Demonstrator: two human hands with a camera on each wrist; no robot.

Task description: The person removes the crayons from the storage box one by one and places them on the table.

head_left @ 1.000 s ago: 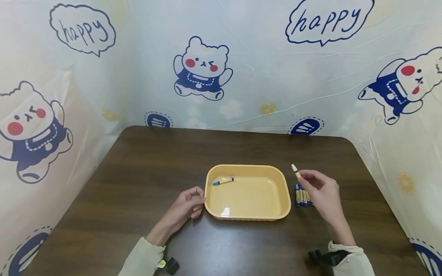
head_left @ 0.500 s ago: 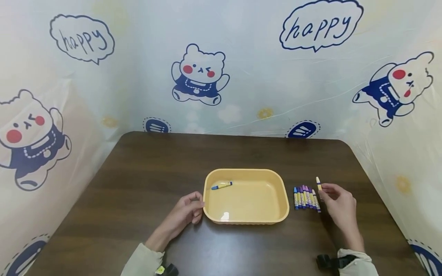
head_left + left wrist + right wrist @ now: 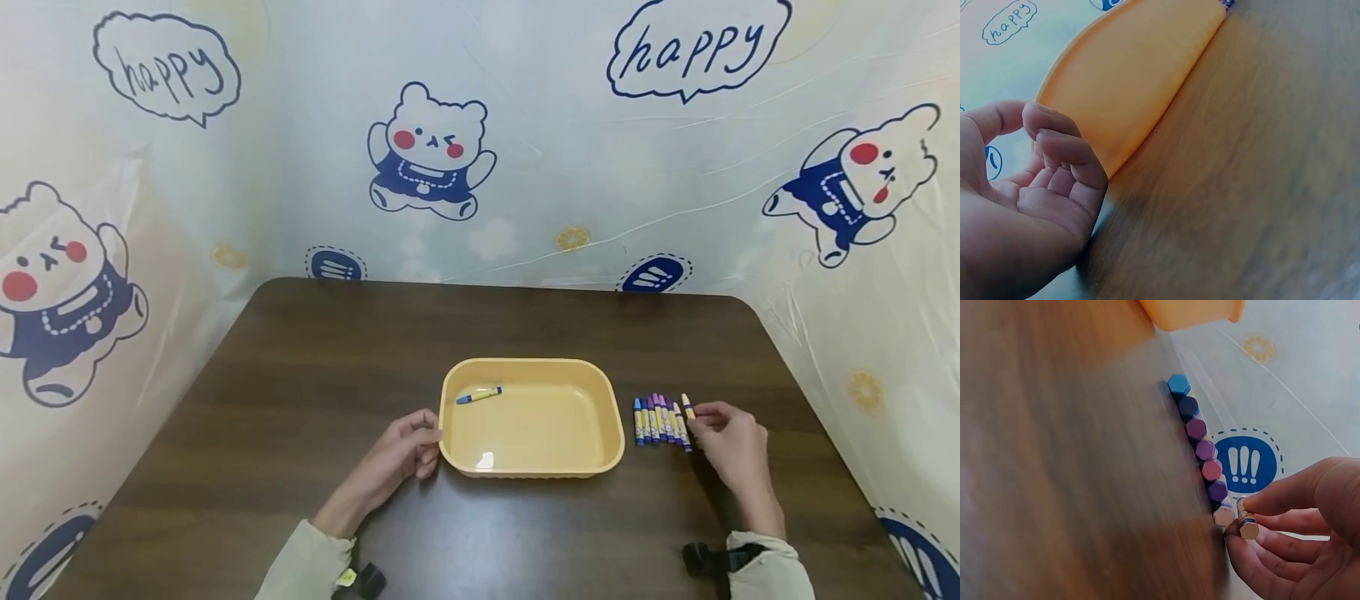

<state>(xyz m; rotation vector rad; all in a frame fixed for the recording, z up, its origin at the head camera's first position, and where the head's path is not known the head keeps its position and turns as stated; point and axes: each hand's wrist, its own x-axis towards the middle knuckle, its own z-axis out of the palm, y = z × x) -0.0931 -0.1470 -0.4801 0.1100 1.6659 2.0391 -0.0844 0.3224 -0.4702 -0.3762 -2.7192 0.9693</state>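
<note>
A yellow plastic tray (image 3: 547, 433) stands on the table with one blue-tipped crayon (image 3: 480, 395) lying inside, near its left end. My left hand (image 3: 396, 454) pinches the tray's left rim between thumb and bent fingers. To the right of the tray lies a row of several crayons (image 3: 654, 421) in blue, purple and pink tones, side by side. At the row's right end my right hand (image 3: 735, 437) pinches a pale cream crayon (image 3: 1249, 529) between thumb and fingers. Its end shows beside the light pink crayon (image 3: 1224, 516) in the right wrist view.
The dark wooden table (image 3: 360, 333) spreads around the tray. Its far edge meets a hanging sheet (image 3: 525, 167) printed with bears and the word "happy". Similar sheeting hangs at both sides.
My right hand has carried the cream crayon from above the row's left part to its right end and lowered it there. My left hand keeps its place at the tray rim.
</note>
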